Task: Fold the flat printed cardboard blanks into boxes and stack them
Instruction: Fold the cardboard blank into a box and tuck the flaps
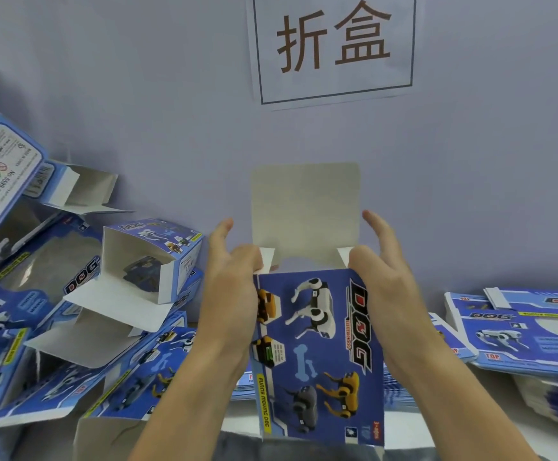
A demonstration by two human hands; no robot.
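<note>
Your left hand (229, 294) and right hand (382, 287) grip the sides of the blue box (317, 354) held upright before you, thumbs on its small end flaps, top flap (306, 211) standing open, folded boxes (71, 311) piled left, flat blanks (520, 331) stacked right, sign (334, 48) on the wall beyond.
</note>
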